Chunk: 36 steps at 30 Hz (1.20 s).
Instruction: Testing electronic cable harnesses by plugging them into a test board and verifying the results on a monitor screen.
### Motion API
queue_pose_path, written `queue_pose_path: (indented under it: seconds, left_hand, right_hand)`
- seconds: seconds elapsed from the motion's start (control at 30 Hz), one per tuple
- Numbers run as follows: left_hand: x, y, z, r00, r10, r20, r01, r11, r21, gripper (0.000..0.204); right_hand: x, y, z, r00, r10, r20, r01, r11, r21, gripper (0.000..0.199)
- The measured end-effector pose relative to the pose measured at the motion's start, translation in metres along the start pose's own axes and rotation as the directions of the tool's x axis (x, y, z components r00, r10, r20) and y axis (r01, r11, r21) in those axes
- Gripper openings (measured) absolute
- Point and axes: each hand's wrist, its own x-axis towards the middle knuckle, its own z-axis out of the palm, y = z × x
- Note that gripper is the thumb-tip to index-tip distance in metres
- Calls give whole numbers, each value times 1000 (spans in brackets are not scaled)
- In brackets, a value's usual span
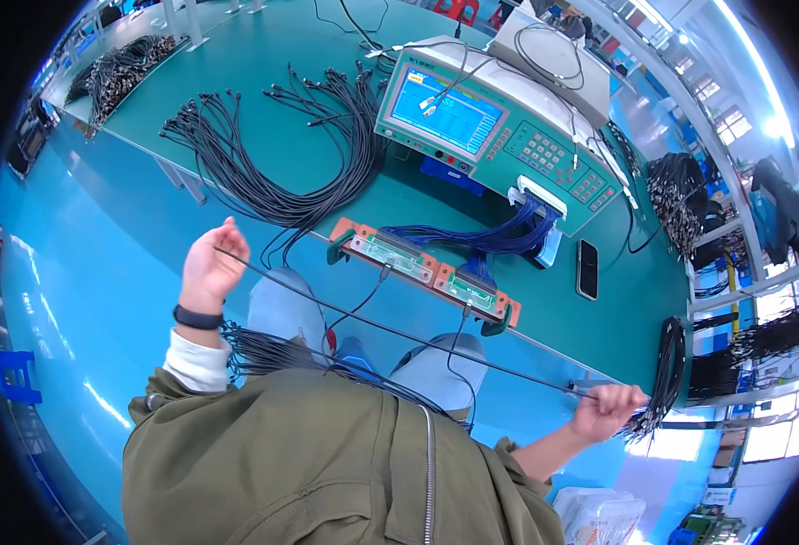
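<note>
My left hand (210, 266) is raised at the left with one end of a thin black cable (399, 331) pinched in its fingers. That cable runs taut across my lap to my right hand (606, 409), which grips its other end near the bench's front edge. A bundle of black cables (267, 350) lies across my lap below the taut one. Two further black cables are plugged into the orange test fixture (422, 270) on the green bench and hang down from it.
A green cable tester with a blue screen (499, 127) stands behind the fixture, joined by blue wires. A pile of black cables (281, 145) lies on the bench at the left. A phone (587, 269) lies at the right, beside hanging cable bundles (667, 372).
</note>
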Motion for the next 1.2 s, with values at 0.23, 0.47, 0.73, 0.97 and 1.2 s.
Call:
queue_pose_path:
  seconds: [0.23, 0.47, 0.73, 0.97, 1.2]
  left_hand:
    - [102, 59, -140, 996, -61, 68, 67, 994, -84, 16]
    - [106, 50, -174, 952, 239, -192, -227, 970, 83, 21]
    - [83, 110, -106, 936, 280, 215, -255, 957, -136, 22]
    - [34, 82, -26, 846, 415, 334, -505, 826, 252, 25]
    - [4, -108, 10, 657, -205, 726, -746, -33, 666, 22]
  right_hand:
    - [-83, -70, -66, 732, -17, -681, -130, 978, -165, 19]
    - [-107, -29, -57, 694, -69, -717, -126, 969, -215, 15]
    - [-91, -62, -71, 648, -87, -757, -154, 958, -242, 13]
    - [-103, -108, -79, 610, -59, -790, -216, 947, -238, 15]
    - [-68, 74, -54, 623, 139, -769, -764, 320, -561, 21]
